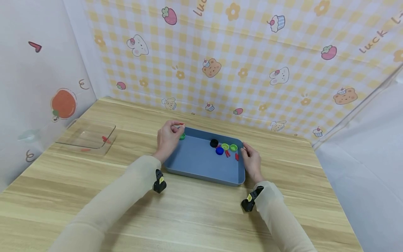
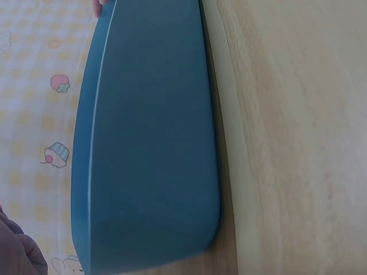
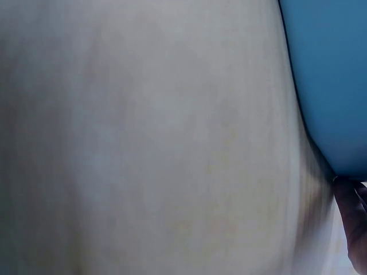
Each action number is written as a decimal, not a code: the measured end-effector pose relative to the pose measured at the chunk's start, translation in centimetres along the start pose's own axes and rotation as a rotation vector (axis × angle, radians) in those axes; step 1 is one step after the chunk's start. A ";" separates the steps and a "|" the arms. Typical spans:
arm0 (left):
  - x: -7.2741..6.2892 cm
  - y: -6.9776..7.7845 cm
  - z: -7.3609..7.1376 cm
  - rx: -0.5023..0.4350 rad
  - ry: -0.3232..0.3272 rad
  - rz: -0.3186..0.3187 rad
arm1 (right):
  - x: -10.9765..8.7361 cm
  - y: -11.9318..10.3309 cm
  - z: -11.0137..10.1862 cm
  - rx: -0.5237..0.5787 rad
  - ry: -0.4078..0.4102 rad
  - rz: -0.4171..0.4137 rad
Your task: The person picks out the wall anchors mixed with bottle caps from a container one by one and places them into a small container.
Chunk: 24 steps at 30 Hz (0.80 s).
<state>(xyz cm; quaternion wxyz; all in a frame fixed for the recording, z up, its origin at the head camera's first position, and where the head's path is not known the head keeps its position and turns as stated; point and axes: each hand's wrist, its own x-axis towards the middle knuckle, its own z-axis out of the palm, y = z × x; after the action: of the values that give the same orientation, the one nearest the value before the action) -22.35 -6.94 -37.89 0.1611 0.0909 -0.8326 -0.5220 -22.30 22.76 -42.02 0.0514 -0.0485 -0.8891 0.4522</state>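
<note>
A shallow blue-grey tray [image 1: 201, 162] sits on the wooden table. My left hand [image 1: 168, 138] is at its far left corner, thumb and fingertips pinching a small red stick [image 1: 181, 124] above the rim. Just below those fingers a green bottle cap [image 1: 182, 137] shows in the tray, partly hidden. My right hand [image 1: 252, 161] grips the tray's right wall near the far corner, its thumb inside. Toward the tray's right lie a black cap [image 1: 214, 143], a blue cap [image 1: 219, 151], two light green caps [image 1: 233, 147] and several red sticks [image 1: 237, 157].
On the left of the table stands a clear rectangular container [image 1: 114, 130] with a few red pieces [image 1: 106, 140] in or behind its wall. A checked cloth [image 1: 189, 84] hangs along the table's back edge, and a white cloth [image 1: 362, 154] hangs at the right.
</note>
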 end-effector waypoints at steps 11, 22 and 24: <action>0.1 -0.6 -1.3 0.003 0.004 -0.056 | 0.1 0.1 0.1 -0.001 -0.006 0.012; 0.2 -1.0 -1.6 0.014 0.033 -0.047 | 0.1 0.0 0.1 -0.006 -0.006 0.011; 0.1 -1.1 -1.6 0.010 0.032 -0.049 | 0.1 0.1 0.1 -0.009 -0.005 0.008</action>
<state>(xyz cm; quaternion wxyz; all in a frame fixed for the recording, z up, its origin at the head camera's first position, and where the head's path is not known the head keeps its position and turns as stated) -21.91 -8.82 -38.18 0.1612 0.1203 -0.8300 -0.5202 -22.39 22.77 -42.11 0.0472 -0.0512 -0.8910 0.4486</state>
